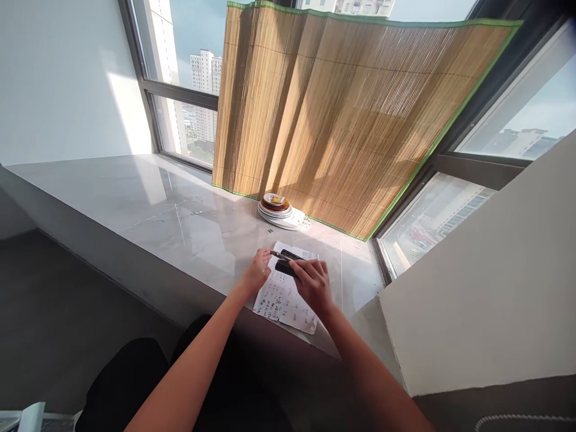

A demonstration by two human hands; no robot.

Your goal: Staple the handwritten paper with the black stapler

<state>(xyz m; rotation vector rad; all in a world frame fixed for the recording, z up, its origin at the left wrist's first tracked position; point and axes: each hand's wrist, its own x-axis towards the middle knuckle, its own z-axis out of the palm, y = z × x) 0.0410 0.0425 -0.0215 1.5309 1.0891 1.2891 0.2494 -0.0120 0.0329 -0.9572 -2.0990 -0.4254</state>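
Black tool (287, 266), dark and elongated, apparently a stapler with its parts swung apart, lies over the upper part of a handwritten paper sheet (292, 306); contact between tool and sheet cannot be told. Right hand (314, 282) is closed around the tool's near end, thumb and fingers wrapped on it. Left hand (257, 270) is at the opposite, narrow end, fingers partly curled and loosely spread; whether they pinch the tip cannot be told. Sheet lies flat on a pale, veined ledge (202, 246), near its front edge, with uneven borders and rows of dark marks, too small to read. Small dark piece (270, 230) rests on the ledge just beyond the tool. Farther back: stacked plates (275, 215), white below, amber above, with a yellow item (276, 200) on top. Behind them a green-edged slatted blind (342, 114) leans across the windows (184, 126), high-rise buildings outside.
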